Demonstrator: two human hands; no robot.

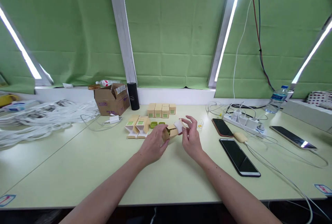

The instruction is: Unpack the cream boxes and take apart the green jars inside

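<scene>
A small brown cardboard box lies tilted between my two hands, its lid open and the lid's white inner side showing. My left hand is closed around the box's left end. At the other end, my right hand pinches the raised white flap. Something dark green shows in part inside the box. Just beyond my left fingers sit green pieces, partly hidden. Left of them, two opened boxes with green labels stand side by side. Several closed boxes are grouped farther back.
A clear packet with something yellow lies right of my right hand. Phones, a power strip and loose cables spread across the right. Toward the back left are a large carton, a black cylinder and bundled white strips.
</scene>
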